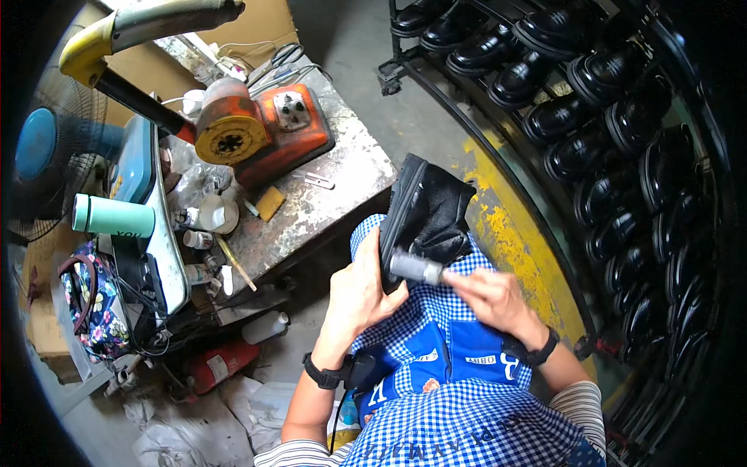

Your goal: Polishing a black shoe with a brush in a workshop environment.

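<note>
A checked apron [467,420] lies nearest, below both hands. The left hand [361,293] grips a black boot [434,206], which extends beyond it. The right hand [496,299] holds a grey-headed tool [418,269] beside the boot; contact is unclear. Apparent step: tooling the boot. The next stroke calls for a steady left grip.

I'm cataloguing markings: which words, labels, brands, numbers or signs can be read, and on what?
Wording isn't copied here, only located.
Mint-green cylindrical tumbler: dark lettering, legible.
Blue-and-white checked fabric apron: dark lettering, partly legible; white lettering on its blue panel.
Red object, lower left: white label, too small.
</note>
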`<state>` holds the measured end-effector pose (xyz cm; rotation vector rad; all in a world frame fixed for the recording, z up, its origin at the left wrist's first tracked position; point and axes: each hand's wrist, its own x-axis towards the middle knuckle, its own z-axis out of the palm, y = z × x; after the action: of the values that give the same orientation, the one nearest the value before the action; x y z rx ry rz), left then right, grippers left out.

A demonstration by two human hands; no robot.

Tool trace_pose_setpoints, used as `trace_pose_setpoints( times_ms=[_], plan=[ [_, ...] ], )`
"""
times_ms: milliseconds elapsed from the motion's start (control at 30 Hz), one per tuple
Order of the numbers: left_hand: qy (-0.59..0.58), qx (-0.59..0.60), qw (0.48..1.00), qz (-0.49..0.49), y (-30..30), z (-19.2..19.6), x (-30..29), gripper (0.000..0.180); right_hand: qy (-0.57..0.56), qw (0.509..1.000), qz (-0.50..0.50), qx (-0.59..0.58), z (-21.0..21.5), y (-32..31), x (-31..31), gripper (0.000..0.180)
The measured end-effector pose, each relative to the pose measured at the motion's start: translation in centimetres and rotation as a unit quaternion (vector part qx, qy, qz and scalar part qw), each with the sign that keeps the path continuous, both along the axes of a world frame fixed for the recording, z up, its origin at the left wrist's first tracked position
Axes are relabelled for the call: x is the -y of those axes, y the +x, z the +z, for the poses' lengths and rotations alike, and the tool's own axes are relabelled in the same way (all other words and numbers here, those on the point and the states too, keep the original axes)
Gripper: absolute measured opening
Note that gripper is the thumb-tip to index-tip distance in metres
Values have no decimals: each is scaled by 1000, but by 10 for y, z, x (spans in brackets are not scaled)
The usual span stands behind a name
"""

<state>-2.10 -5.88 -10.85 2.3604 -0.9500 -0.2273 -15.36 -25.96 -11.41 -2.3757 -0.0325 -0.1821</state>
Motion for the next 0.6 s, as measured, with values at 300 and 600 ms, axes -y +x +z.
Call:
trace_pose_setpoints(
  times_ms=[300, 600],
  plan=[
    [16, -24, 1000, 6, 0, 4, 2, 85, -101, 993, -41, 44, -20, 5, 13, 30],
    [24, 9, 1000, 0, -3, 5, 5, 86, -78, 984, -150, -51, -4, 19, 41, 26]
  ],
)
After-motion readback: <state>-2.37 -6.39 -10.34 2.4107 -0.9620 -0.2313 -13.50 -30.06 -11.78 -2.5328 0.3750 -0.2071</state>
